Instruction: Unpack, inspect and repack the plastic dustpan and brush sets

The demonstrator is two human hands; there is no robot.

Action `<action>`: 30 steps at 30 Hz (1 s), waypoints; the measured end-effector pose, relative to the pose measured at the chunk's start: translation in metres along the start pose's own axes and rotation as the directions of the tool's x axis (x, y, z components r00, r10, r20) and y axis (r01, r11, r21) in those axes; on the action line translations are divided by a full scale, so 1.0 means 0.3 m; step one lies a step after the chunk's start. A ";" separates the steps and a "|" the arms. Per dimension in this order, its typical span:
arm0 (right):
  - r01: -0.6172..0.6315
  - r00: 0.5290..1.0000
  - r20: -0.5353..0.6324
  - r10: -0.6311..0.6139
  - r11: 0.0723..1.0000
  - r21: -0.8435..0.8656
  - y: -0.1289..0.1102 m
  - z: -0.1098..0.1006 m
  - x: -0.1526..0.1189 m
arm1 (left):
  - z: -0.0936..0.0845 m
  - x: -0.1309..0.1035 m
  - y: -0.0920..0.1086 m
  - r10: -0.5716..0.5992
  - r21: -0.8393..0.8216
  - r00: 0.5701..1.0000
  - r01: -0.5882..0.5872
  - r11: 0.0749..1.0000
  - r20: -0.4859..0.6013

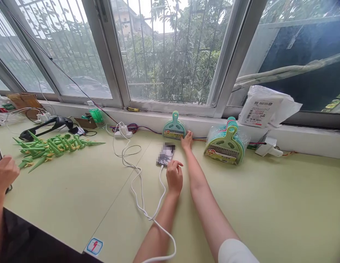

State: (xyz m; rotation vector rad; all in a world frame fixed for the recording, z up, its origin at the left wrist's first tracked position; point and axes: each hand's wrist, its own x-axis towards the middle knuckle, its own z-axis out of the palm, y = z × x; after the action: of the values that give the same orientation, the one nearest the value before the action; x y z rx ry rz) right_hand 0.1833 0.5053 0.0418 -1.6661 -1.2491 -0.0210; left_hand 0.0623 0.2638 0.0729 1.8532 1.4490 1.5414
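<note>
A teal dustpan and brush set (174, 126) with a yellow label stands upright against the low wall under the window. My right hand (186, 140) is at its lower right edge, thumb in front and fingers curled around the side. Nearer to me, my left hand (174, 177) hovers over the table with loosely bent fingers and nothing visible in them. Just beyond it lies a phone (164, 156), its screen partly blurred, with a white charging cable (141, 175) plugged in. To the right stands a stack of similar dustpan sets (226, 144) in clear plastic, a green one in front.
Green pointed plastic pieces (53, 148) lie in a pile at left, near a black headset-like frame (46, 128) and a bottle (95, 115). Another person's hand (5, 173) holds a dark device at the left edge. A plastic-wrapped white package (264, 107) rests on the sill.
</note>
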 end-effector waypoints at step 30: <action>-0.241 0.931 -0.287 0.227 0.970 -0.014 0.414 -0.876 -0.244 | 0.032 0.026 -0.023 -0.024 -0.044 0.991 0.030 0.999 0.134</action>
State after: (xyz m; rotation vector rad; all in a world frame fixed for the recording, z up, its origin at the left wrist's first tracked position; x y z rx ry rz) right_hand 0.3734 0.2737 0.0457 -1.7744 -0.8354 -0.1410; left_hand 0.0664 0.2766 0.0684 1.8637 1.3618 1.3979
